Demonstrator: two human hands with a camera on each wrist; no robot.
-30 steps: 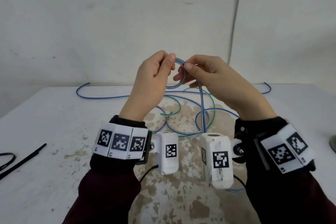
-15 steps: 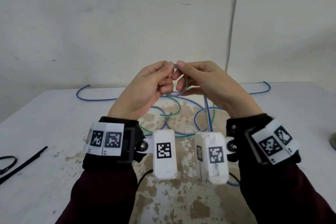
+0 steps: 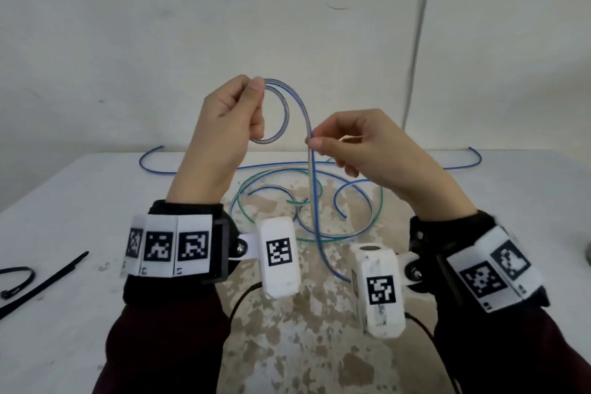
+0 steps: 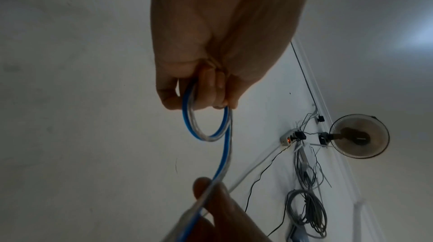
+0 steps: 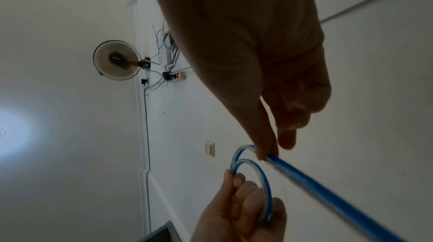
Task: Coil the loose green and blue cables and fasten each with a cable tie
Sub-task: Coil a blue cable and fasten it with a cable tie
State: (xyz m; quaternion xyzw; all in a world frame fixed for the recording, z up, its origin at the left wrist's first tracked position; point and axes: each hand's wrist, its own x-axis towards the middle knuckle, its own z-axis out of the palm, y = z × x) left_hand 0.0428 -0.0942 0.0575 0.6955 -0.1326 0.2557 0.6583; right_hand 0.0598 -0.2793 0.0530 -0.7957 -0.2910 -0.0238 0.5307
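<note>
My left hand (image 3: 238, 112) is raised above the table and pinches a small coil of the blue cable (image 3: 281, 115) at its top. In the left wrist view the coil (image 4: 206, 127) hangs from those fingers. The cable arcs right and drops to my right hand (image 3: 323, 142), which pinches the straight run (image 5: 304, 177) between thumb and forefinger. Below that, the blue cable (image 3: 316, 217) falls to the table among loose loops. A green cable (image 3: 243, 198) lies looped on the table (image 3: 64, 217) under my hands. Black cable ties (image 3: 44, 281) lie at the left edge.
Blue cable ends curl at the table's far left (image 3: 150, 163) and far right (image 3: 473, 160). The tabletop is white with worn brown patches. A wall (image 3: 287, 25) stands right behind the table. A round grey object (image 3: 587, 256) shows at the right edge.
My hands have parted: the left rose with the small coil, and the right slid down and right along the cable, drawing out a longer stretch between them.
</note>
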